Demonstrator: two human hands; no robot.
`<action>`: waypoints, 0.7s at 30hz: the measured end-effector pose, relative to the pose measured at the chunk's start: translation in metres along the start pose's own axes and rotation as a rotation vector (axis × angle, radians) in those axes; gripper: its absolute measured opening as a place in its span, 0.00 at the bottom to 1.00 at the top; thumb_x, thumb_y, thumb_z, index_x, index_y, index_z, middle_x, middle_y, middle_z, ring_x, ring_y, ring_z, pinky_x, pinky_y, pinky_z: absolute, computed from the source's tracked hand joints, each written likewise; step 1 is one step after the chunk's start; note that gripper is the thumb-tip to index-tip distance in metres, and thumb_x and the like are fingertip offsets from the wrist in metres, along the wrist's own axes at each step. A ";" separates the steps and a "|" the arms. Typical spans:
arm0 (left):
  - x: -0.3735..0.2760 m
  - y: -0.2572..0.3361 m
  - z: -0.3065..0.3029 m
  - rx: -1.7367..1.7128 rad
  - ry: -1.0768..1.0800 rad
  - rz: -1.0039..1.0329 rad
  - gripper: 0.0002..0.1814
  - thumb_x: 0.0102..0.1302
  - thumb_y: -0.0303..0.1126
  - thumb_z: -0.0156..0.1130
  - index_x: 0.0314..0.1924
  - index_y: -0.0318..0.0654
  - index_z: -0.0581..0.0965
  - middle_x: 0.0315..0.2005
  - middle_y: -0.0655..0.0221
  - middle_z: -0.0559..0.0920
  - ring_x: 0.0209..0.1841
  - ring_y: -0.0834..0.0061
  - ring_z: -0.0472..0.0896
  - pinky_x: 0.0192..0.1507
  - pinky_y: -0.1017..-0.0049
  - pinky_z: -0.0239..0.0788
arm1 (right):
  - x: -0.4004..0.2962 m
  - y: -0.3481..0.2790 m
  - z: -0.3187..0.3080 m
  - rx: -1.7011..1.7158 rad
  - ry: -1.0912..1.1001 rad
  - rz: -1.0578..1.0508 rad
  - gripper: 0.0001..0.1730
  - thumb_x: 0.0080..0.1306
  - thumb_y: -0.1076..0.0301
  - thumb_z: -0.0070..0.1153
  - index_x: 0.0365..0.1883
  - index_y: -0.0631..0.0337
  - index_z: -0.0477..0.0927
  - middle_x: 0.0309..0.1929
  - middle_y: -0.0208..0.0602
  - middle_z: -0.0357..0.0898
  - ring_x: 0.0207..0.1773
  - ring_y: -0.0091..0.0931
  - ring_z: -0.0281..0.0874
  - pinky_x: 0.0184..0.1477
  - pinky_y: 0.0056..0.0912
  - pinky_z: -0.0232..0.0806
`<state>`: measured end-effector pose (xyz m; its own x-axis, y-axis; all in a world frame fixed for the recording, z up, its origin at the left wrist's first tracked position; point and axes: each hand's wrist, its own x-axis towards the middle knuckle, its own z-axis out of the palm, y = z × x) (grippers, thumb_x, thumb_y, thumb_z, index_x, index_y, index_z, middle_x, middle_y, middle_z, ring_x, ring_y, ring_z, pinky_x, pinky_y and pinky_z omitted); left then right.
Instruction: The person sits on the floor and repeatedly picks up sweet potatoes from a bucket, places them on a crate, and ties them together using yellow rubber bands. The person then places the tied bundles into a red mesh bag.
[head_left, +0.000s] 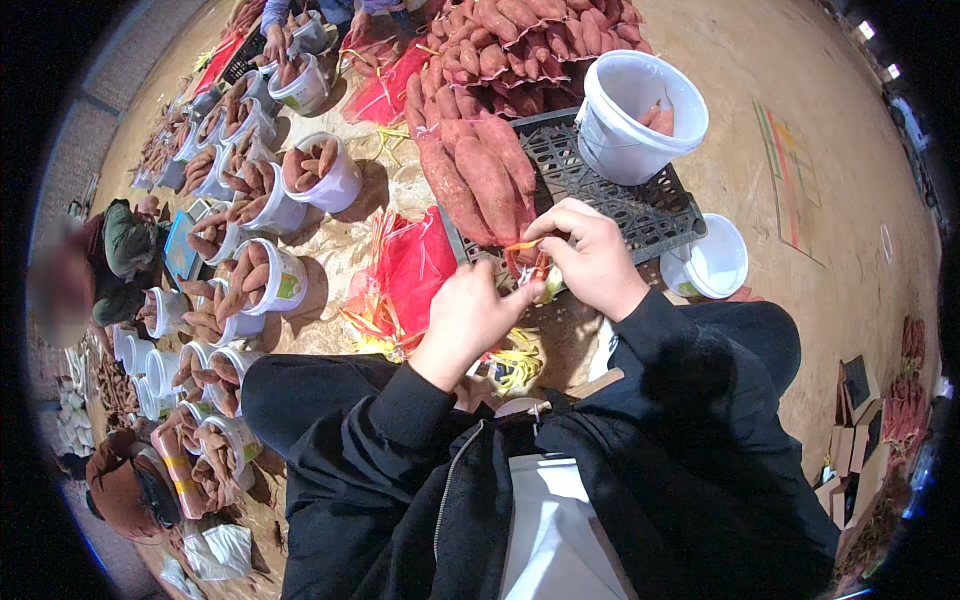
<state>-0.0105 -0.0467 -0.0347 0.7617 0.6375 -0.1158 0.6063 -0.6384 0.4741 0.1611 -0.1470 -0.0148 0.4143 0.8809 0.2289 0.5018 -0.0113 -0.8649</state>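
Observation:
A red mesh bag of sweet potatoes (484, 176) lies before me, partly on an upturned-looking black plastic crate (551, 161), its gathered mouth towards me. My left hand (476, 307) grips the gathered mesh at the neck, thumb pointing right. In my right hand (589, 251) an orange-yellow tie strip (523, 245) is pinched between thumb and fingers, beside the same neck. The fingers partly hide the neck. Below my hands lies a bunch of yellow tie strips (517, 360). Empty red mesh bags (412, 270) are heaped to the left.
A white bucket (637, 112) with a few sweet potatoes stands on the crate; another white bucket (709, 259) is beside it. Filled mesh bags (525, 37) are piled behind. Buckets of sweet potatoes (322, 172) line the left, where other people work. Cardboard boxes (851, 442) stand far right.

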 end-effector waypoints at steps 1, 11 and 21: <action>0.003 -0.001 0.006 -0.079 0.161 0.036 0.33 0.67 0.57 0.70 0.55 0.33 0.80 0.43 0.46 0.85 0.48 0.43 0.86 0.50 0.53 0.80 | -0.002 -0.002 0.002 0.037 -0.011 0.011 0.07 0.65 0.80 0.61 0.40 0.65 0.86 0.39 0.40 0.82 0.45 0.33 0.84 0.51 0.33 0.74; 0.042 -0.028 0.033 -1.115 0.292 -0.073 0.10 0.80 0.23 0.54 0.51 0.33 0.83 0.41 0.69 0.88 0.41 0.84 0.84 0.45 0.79 0.77 | -0.018 0.061 0.044 -0.301 -0.193 0.437 0.41 0.68 0.54 0.67 0.69 0.74 0.70 0.56 0.66 0.82 0.62 0.54 0.81 0.64 0.51 0.73; 0.006 -0.002 0.029 -0.596 0.148 0.197 0.15 0.71 0.21 0.60 0.54 0.36 0.86 0.42 0.57 0.91 0.47 0.70 0.90 0.52 0.71 0.79 | -0.005 0.153 0.088 0.374 0.196 0.284 0.28 0.70 0.64 0.60 0.66 0.65 0.75 0.50 0.57 0.84 0.53 0.49 0.83 0.60 0.46 0.73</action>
<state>-0.0005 -0.0544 -0.0610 0.7803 0.6128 0.1248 0.1947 -0.4276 0.8827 0.1690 -0.1120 -0.1874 0.6478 0.7617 0.0096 0.0567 -0.0357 -0.9978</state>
